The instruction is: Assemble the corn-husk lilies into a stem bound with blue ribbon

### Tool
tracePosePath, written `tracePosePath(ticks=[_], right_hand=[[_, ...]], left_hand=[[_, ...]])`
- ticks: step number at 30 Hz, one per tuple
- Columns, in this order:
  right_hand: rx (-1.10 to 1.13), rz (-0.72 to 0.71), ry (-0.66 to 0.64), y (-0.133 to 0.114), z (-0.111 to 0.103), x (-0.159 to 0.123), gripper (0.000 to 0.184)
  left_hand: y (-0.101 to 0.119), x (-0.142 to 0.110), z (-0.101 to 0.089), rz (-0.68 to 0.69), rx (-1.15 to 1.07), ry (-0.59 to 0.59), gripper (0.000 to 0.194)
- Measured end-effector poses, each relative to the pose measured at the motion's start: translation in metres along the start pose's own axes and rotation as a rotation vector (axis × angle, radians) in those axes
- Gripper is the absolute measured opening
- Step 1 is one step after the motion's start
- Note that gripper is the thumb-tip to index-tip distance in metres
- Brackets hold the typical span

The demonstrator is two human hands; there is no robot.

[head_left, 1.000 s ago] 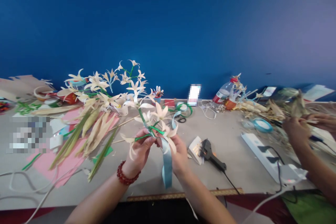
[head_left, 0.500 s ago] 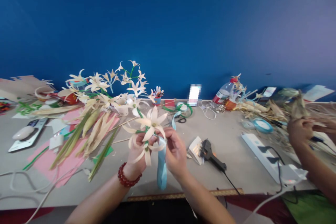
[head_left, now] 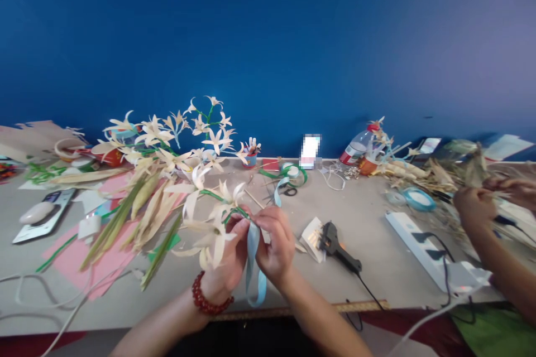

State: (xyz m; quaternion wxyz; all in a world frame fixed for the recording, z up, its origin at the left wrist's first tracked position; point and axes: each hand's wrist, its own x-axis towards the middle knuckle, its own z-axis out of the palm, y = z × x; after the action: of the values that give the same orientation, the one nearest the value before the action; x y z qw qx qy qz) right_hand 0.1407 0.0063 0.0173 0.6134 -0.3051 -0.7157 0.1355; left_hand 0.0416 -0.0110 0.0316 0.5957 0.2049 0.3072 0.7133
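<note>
Between my hands is a flower stem [head_left: 237, 212] wrapped in green, bearing several cream husk flowers [head_left: 215, 231] that spread to the left. My left hand [head_left: 228, 265], with a red bead bracelet at the wrist, is closed around the stem just below the blossoms. A light blue ribbon [head_left: 252, 256] hangs in a loop from the stem, between the two hands. With thumb and fingers pinched together, my right hand [head_left: 276, 242] grips the ribbon close to the stem. The exact fingertip contact is partly hidden.
A hot glue gun [head_left: 337, 248] lies right of my hands, near a white power strip [head_left: 422, 251]. Finished husk flowers [head_left: 154, 131] stand back left, above loose corn husks [head_left: 153, 212]. A co-worker's hands [head_left: 475, 206] work at far right. Scissors [head_left: 288, 192] lie behind.
The flower stem has turned, so its blossoms now point left instead of facing up in front of my hands. The ribbon loop has shifted and both hands stay together.
</note>
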Motion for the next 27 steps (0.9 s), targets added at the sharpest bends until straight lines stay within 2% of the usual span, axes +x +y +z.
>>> tracePosePath(ticks=[7,9,12,16,22,25,27], right_hand=[[0.06,0.007,-0.01,0.0,0.001,0.001,0.029],[0.163,0.092,-0.011,-0.003,0.0,0.003,0.02],[0.373,0.307,-0.014,-0.007,-0.002,0.007,0.005],[0.605,0.531,-0.076,-0.008,-0.006,0.016,0.014],[0.742,0.698,-0.159,-0.008,-0.007,0.023,0.022],[0.738,0.741,-0.152,-0.008,-0.005,0.022,0.023],[0.708,0.7,-0.1,-0.008,-0.004,0.02,0.021]], left_hand=[[0.003,0.0,0.0,0.055,0.015,-0.005,0.012],[0.004,0.0,0.0,0.05,0.021,0.004,0.012],[0.006,0.002,0.001,0.038,0.045,-0.022,0.012],[0.009,0.008,-0.002,0.051,0.069,-0.106,0.015],[0.007,0.017,-0.012,0.062,0.13,-0.152,0.013],[0.005,0.018,-0.014,0.086,0.13,-0.153,0.011],[0.004,0.017,-0.013,0.113,0.124,-0.159,0.011]])
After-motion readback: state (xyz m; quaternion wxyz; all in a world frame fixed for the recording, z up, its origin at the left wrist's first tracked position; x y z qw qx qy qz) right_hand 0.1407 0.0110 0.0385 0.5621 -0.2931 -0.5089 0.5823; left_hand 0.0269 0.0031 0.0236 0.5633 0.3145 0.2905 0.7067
